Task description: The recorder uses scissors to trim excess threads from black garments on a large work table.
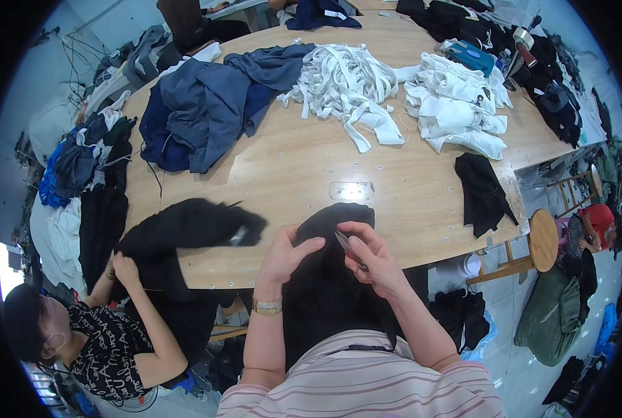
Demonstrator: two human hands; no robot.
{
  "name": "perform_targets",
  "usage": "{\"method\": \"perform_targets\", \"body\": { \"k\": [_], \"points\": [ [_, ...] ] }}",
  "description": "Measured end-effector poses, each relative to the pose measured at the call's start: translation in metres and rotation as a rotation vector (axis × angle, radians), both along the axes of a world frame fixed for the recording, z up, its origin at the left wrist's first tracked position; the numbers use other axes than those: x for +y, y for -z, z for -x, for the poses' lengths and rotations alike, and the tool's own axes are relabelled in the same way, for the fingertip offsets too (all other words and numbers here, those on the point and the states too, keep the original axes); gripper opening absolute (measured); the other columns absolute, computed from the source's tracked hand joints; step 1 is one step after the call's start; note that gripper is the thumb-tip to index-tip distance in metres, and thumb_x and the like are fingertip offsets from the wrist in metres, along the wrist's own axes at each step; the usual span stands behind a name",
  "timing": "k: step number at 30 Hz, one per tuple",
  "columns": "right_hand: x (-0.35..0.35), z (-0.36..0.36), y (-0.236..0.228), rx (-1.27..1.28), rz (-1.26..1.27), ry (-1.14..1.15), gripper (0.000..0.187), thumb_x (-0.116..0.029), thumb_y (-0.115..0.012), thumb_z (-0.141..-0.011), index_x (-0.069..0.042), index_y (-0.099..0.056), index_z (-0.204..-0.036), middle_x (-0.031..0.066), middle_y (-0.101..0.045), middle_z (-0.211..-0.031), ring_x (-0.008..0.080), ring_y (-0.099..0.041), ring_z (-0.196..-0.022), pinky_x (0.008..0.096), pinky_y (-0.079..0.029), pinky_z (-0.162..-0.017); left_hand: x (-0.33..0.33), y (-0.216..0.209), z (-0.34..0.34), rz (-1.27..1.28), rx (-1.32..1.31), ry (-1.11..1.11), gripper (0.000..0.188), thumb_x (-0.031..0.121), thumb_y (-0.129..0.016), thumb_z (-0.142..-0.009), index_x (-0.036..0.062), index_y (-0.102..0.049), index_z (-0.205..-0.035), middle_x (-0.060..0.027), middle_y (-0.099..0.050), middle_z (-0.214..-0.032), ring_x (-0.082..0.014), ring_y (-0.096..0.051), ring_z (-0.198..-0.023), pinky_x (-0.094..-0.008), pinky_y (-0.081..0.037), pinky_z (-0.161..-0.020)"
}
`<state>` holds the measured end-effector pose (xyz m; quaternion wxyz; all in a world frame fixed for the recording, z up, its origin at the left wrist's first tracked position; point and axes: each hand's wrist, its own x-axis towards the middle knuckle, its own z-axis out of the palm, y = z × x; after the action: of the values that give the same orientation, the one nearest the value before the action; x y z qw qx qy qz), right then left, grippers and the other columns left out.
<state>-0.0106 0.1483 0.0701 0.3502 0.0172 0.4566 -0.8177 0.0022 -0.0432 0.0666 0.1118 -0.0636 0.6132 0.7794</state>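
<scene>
A black garment (335,217) lies over the table's near edge and down across my lap. My left hand (281,256), with a gold watch at its wrist, grips the garment's left side. Its thumb points right across the cloth, and the other fingers are mostly hidden. My right hand (375,261) is closed round small thread snips with red handles (353,259). Their dark metal blades point up and left, just over the black cloth. Whether the tips touch the cloth I cannot tell.
A co-worker (116,334) at the left handles another black garment (185,223), blurred. Across the wooden table (290,167) lie grey-blue garments (206,104), a heap of white strips (346,76), folded white garments (457,104) and a black piece (481,195). A wooden stool (543,240) stands right.
</scene>
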Motion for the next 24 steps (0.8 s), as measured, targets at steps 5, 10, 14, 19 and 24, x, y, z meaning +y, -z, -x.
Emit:
{"method": "perform_targets", "body": {
  "k": [5, 10, 14, 19, 24],
  "points": [
    [-0.0001, -0.0005, 0.0011, -0.002, -0.016, 0.002, 0.026, -0.022, -0.049, -0.094, -0.017, -0.049, -0.119, -0.0055, -0.052, -0.072, -0.0025, -0.050, -0.057, 0.0111, -0.022, -0.037, -0.0011, -0.0017, 0.0001, 0.026, -0.005, 0.008, 0.017, 0.004, -0.064, -0.079, -0.0046, -0.064, -0.094, -0.0045, -0.065, -0.086, -0.0075, -0.058, -0.074, -0.0213, -0.047, -0.067],
    [-0.0003, -0.0006, 0.0014, -0.029, -0.012, 0.003, 0.025, -0.022, -0.049, -0.093, -0.017, -0.049, -0.118, -0.0048, -0.052, -0.072, -0.0023, -0.049, -0.056, 0.0113, -0.021, -0.036, -0.0019, -0.0022, 0.0006, 0.046, -0.006, 0.025, 0.017, 0.005, -0.065, -0.079, -0.0047, -0.064, -0.093, -0.0039, -0.065, -0.085, -0.0072, -0.057, -0.073, -0.0215, -0.046, -0.066],
    [0.0001, -0.0001, 0.0011, -0.043, 0.004, 0.006, 0.024, -0.021, -0.049, -0.093, -0.016, -0.049, -0.117, -0.0032, -0.052, -0.072, -0.0021, -0.048, -0.053, 0.0116, -0.020, -0.036, -0.0015, -0.0010, 0.0008, 0.052, 0.000, 0.029, 0.018, 0.006, -0.065, -0.078, -0.0043, -0.065, -0.093, -0.0039, -0.065, -0.085, -0.0070, -0.057, -0.073, -0.0213, -0.046, -0.066],
    [-0.0029, -0.0011, -0.0023, -0.096, 0.031, 0.033, 0.024, -0.021, -0.050, -0.093, -0.015, -0.049, -0.116, -0.0006, -0.051, -0.068, -0.0012, -0.041, -0.044, 0.0132, -0.018, -0.035, -0.0022, 0.0000, 0.0005, 0.042, 0.007, 0.036, 0.018, 0.006, -0.065, -0.079, -0.0045, -0.064, -0.094, -0.0042, -0.065, -0.085, -0.0074, -0.057, -0.073, -0.0215, -0.047, -0.066],
    [-0.0055, -0.0020, 0.0066, -0.124, 0.078, 0.070, 0.023, -0.022, -0.049, -0.093, -0.014, -0.050, -0.115, -0.0004, -0.047, -0.063, 0.0010, -0.027, -0.038, 0.0161, -0.017, -0.034, 0.0029, -0.0032, 0.0016, -0.009, -0.002, 0.053, 0.018, 0.006, -0.064, -0.079, -0.0042, -0.064, -0.094, -0.0041, -0.065, -0.086, -0.0076, -0.058, -0.074, -0.0214, -0.047, -0.067]
  ]
}}
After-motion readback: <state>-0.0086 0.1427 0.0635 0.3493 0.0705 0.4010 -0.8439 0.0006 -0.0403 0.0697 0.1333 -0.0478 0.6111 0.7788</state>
